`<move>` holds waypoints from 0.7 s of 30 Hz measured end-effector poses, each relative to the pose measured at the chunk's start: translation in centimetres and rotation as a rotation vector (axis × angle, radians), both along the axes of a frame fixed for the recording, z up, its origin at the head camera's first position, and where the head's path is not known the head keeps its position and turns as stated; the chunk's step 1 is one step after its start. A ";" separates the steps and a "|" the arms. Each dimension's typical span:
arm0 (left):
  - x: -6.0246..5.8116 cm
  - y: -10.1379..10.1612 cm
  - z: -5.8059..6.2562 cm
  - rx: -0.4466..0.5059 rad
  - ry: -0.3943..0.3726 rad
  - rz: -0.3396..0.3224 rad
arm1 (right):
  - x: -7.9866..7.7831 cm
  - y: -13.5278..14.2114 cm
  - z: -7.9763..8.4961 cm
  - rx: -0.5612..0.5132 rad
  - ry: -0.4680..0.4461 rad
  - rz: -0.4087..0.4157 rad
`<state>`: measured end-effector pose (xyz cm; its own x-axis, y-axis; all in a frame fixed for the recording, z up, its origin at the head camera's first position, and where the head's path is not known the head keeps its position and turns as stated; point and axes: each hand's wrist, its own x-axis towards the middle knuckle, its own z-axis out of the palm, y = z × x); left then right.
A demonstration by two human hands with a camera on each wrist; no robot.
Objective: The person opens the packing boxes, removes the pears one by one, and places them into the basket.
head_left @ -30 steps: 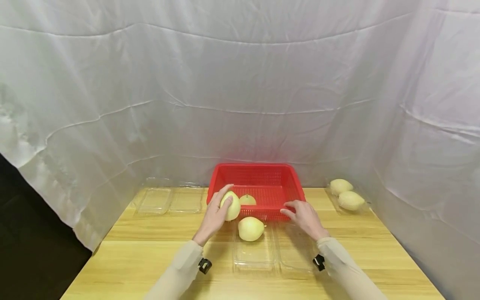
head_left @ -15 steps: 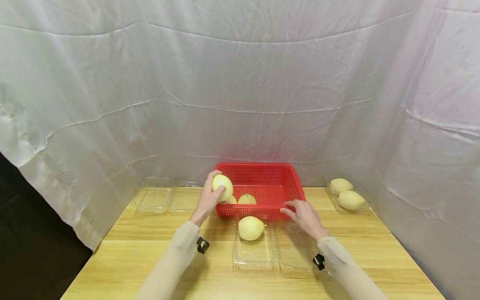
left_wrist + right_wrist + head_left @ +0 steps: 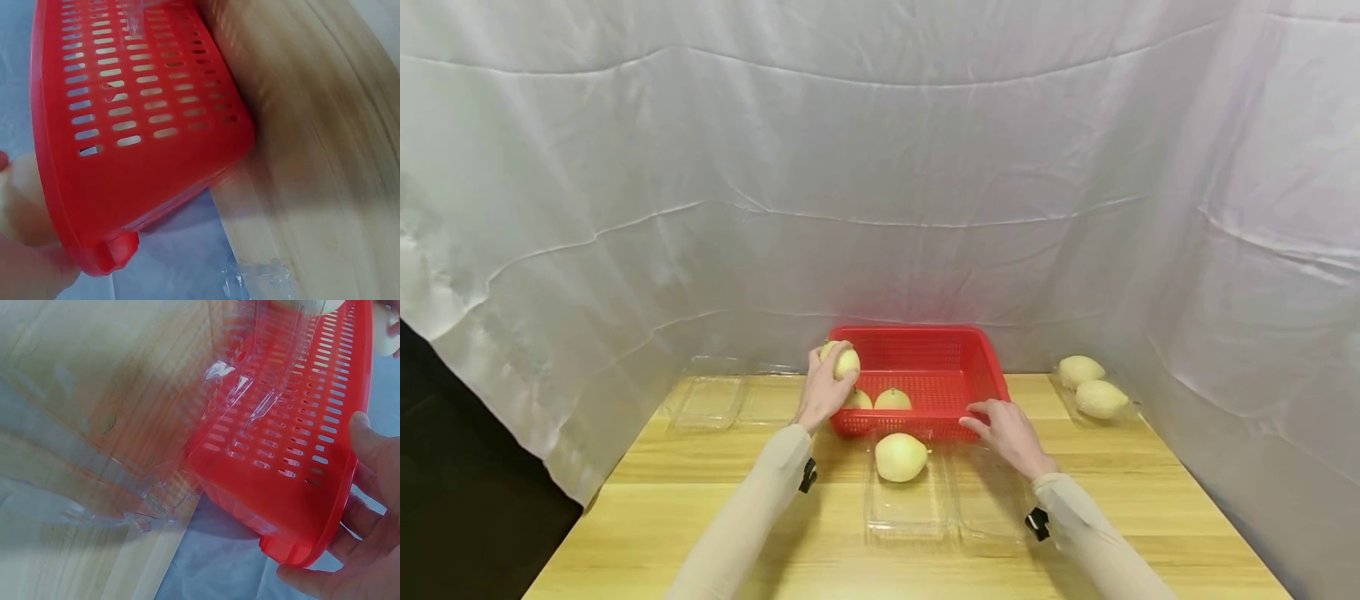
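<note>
My left hand [image 3: 826,387] grips a pale yellow pear [image 3: 844,360] over the left side of a red plastic basket [image 3: 928,379]. In the left wrist view, this pear [image 3: 28,200] is partly hidden behind the basket's rim. Two more pears, a left one [image 3: 859,401] and a right one [image 3: 892,399], lie inside the basket near its front wall. My right hand [image 3: 1006,429] holds the basket's front right corner; in the right wrist view its fingers curl about the rim [image 3: 340,512]. Before the basket, another pear [image 3: 901,457] lies in an open clear plastic container [image 3: 910,508].
The clear container's other half [image 3: 992,500] lies beside it, under my right forearm. Another open clear container [image 3: 711,400] stands at the back left. At the back right, two pears [image 3: 1101,400] lie in a clear container. White cloth [image 3: 917,167] hangs around the wooden table [image 3: 647,525].
My left hand has lifted its pear and carried it up and slightly left, toward the basket's left rim. A pear behind it now shows in the basket. My right hand stays put.
</note>
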<state>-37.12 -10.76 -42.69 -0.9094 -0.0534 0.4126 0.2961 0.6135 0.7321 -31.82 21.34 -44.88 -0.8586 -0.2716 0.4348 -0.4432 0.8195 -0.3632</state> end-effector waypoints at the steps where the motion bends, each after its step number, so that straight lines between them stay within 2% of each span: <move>1: 0.0 0.0 -0.1 -0.029 0.018 -0.007 | 0.0 0.0 0.0 -0.001 -0.002 -0.001; 4: -0.2 -0.1 -0.3 -0.106 0.063 -0.045 | 0.0 -0.1 0.0 -0.001 -0.004 -0.005; 6: -0.3 -0.1 -0.4 -0.140 0.063 -0.061 | 0.0 -0.1 -0.1 0.000 -0.006 -0.010; 12: -1.2 0.3 -0.4 -0.159 -0.001 -0.045 | 0.0 -0.2 0.0 -0.002 -0.031 -0.016; 17: -2.0 1.1 -0.5 -0.280 -0.023 -0.038 | 0.0 -0.2 0.1 -0.001 -0.030 -0.018; 21: -2.4 1.8 -0.8 -0.334 -0.066 -0.019 | 0.0 -0.2 0.1 -0.001 -0.018 -0.015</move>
